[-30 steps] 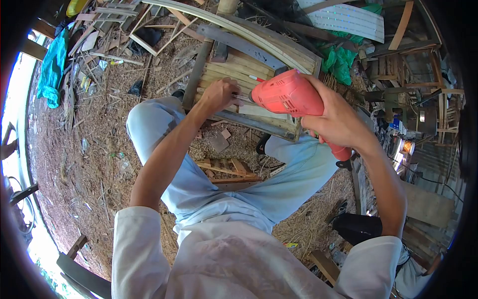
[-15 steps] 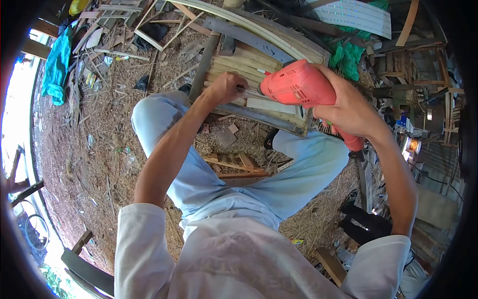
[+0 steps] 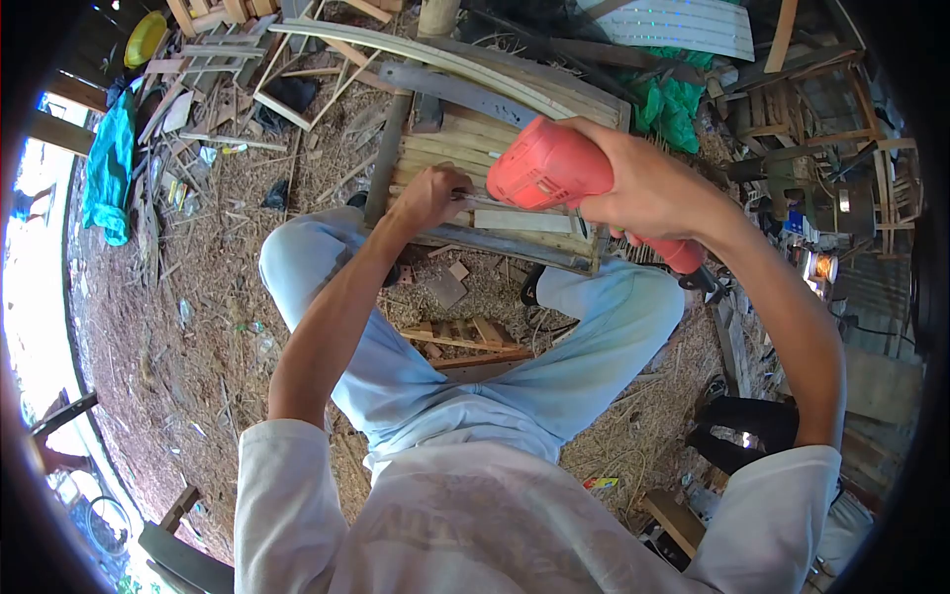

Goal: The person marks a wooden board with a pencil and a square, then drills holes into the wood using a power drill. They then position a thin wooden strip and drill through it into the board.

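Note:
My right hand (image 3: 633, 183) is wrapped round a red power drill (image 3: 556, 166), its body tilted and its front pointing left. A thin metal bit (image 3: 479, 199) runs from the drill's front toward my left hand (image 3: 427, 199). The fingers of my left hand are closed at the bit's far end; what they pinch there is too small and hidden to make out. Both hands are above a low slatted wooden bench (image 3: 450, 139) with grey edge boards. A pale flat strip (image 3: 522, 221) lies on the slats below the drill.
Long curved wooden strips (image 3: 416, 51) lie across the bench's far side. Green plastic (image 3: 671, 111) and a white perforated panel (image 3: 678, 28) are at the back right. Wood scraps (image 3: 465, 334) and shavings cover the ground between my legs. A dark cloth (image 3: 742, 426) lies at the right.
The drill and both hands have shifted left in view, and the drill's front has come nearer my left hand. The surroundings have shifted slightly as well. Both grips look the same.

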A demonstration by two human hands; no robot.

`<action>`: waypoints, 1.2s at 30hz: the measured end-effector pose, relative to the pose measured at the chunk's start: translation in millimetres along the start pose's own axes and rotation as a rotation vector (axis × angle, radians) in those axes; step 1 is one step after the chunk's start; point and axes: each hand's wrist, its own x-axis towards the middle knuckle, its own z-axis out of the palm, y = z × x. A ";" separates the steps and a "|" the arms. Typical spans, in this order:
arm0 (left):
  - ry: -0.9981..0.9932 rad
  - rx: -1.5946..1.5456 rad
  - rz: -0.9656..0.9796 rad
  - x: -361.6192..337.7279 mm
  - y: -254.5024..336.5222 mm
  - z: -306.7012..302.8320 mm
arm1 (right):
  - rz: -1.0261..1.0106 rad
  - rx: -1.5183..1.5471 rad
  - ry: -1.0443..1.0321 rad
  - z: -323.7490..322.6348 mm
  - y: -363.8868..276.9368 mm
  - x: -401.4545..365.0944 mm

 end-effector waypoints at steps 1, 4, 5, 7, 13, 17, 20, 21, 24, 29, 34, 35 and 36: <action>-0.001 0.001 0.006 0.4 -0.9 1.3 | 0.034 -0.011 -0.026 0.0 -5.1 -0.4; -0.001 -0.029 -0.026 -1.1 -3.6 3.9 | 0.037 -0.034 -0.042 0.3 -10.7 2.2; -0.001 -0.037 -0.020 -0.8 -4.8 4.6 | 0.038 -0.036 -0.043 -0.2 -10.5 2.8; 0.002 -0.045 -0.013 -0.8 -3.8 4.2 | 0.063 0.015 -0.038 -1.1 -9.5 4.0; 0.023 -0.022 0.058 -0.8 -1.4 1.5 | 0.004 -0.017 0.017 8.6 -5.7 -2.6; 0.010 -0.038 0.005 -1.0 2.1 0.0 | -0.012 -0.026 0.032 10.6 1.2 -2.4; 0.002 -0.034 -0.018 0.4 5.9 -2.5 | 0.007 0.029 0.018 10.3 3.1 -2.7; -0.014 -0.023 -0.029 0.5 4.2 -2.1 | 0.001 0.023 0.022 10.6 3.9 -2.4; 0.012 -0.019 0.051 0.5 -0.4 0.8 | 0.014 0.017 0.015 9.2 1.9 -1.0; 0.022 -0.020 0.060 0.3 -3.5 3.0 | 0.079 0.033 -0.005 6.8 -2.0 -1.1; -0.014 -0.030 -0.013 1.1 5.2 -1.4 | 0.052 0.003 -0.004 7.5 -0.4 2.1; -0.019 -0.028 -0.013 0.9 6.5 -2.5 | 0.052 0.002 -0.008 7.4 -2.0 2.2; -0.023 -0.024 -0.012 1.0 4.5 -2.0 | 0.057 0.005 -0.009 6.1 -4.6 2.0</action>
